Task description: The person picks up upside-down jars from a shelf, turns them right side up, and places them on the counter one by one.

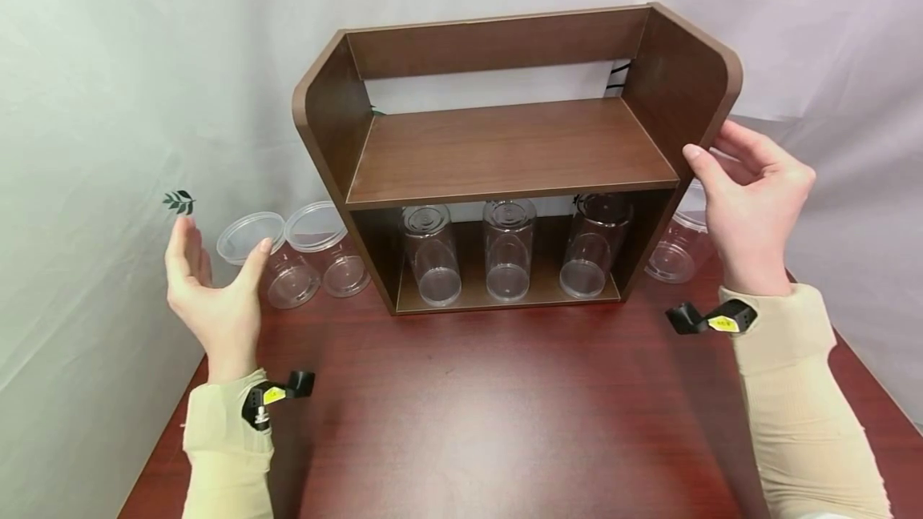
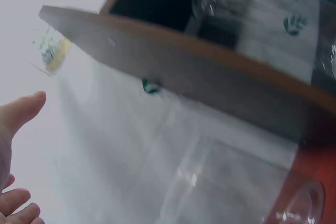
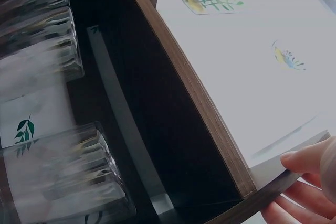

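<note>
A brown two-tier wooden shelf (image 1: 512, 146) stands on the table. My right hand (image 1: 760, 191) pinches the edge of its right side panel. In the right wrist view the thumb (image 3: 299, 160) lies on one side of the panel and the fingers on the other. My left hand (image 1: 216, 299) is held out left of the shelf, thumb and fingers spread, with nothing in it. Near it stand two clear plastic jars (image 1: 292, 283) (image 1: 344, 275). Three clear jars (image 1: 437, 255) (image 1: 508, 251) (image 1: 586, 251) stand in a row in the shelf's lower compartment.
Another clear jar (image 1: 672, 255) is to the right of the shelf, partly hidden by the panel and my right hand. A reddish-brown table (image 1: 490, 407) extends in front. Pale sheeting (image 1: 108, 102) with leaf prints hangs at the left and behind.
</note>
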`<state>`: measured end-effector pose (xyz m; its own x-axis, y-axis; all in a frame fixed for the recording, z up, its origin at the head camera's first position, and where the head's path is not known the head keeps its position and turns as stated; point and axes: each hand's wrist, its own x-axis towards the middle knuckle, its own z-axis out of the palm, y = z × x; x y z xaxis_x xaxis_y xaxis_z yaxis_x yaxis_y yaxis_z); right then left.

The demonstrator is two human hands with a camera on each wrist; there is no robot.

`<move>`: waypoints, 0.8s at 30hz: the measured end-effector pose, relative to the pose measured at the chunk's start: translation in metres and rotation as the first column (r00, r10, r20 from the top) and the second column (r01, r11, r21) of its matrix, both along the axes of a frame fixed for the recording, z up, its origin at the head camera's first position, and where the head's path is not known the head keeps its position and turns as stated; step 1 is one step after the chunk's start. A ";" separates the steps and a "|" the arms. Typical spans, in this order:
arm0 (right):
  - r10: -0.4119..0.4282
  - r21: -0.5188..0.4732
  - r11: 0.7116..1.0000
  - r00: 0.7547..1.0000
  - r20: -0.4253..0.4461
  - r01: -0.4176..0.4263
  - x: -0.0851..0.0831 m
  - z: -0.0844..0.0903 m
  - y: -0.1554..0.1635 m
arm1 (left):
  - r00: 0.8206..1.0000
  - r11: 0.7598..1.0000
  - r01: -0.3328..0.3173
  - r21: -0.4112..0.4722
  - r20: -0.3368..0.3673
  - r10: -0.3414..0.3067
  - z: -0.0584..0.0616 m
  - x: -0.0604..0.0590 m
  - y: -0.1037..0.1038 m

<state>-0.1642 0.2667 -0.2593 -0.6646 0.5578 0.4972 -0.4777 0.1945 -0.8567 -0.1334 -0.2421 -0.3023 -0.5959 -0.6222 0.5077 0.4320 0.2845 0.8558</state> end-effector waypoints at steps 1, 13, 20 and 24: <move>-0.001 0.000 1.000 1.000 0.001 0.001 0.000 0.000 0.000 | 1.000 1.000 0.015 0.009 -0.026 -0.015 0.001 0.001 0.002; 0.026 -0.034 0.999 1.000 -0.012 -0.026 -0.001 0.001 0.000 | 0.977 0.985 0.154 -0.071 -0.140 -0.163 0.017 0.025 0.043; 0.028 -0.035 0.999 1.000 -0.007 -0.028 -0.001 0.000 0.000 | 0.944 0.957 0.254 -0.138 -0.180 -0.277 0.016 0.030 0.065; 0.033 -0.046 0.998 0.999 -0.009 -0.034 -0.001 0.001 -0.001 | 0.934 0.939 0.291 -0.181 -0.158 -0.320 0.014 0.032 0.077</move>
<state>-0.1648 0.2656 -0.2586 -0.6795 0.5576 0.4768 -0.4899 0.1389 -0.8606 -0.1010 -0.1654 -0.2879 -0.6331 -0.3310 0.6997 0.6632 0.2342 0.7109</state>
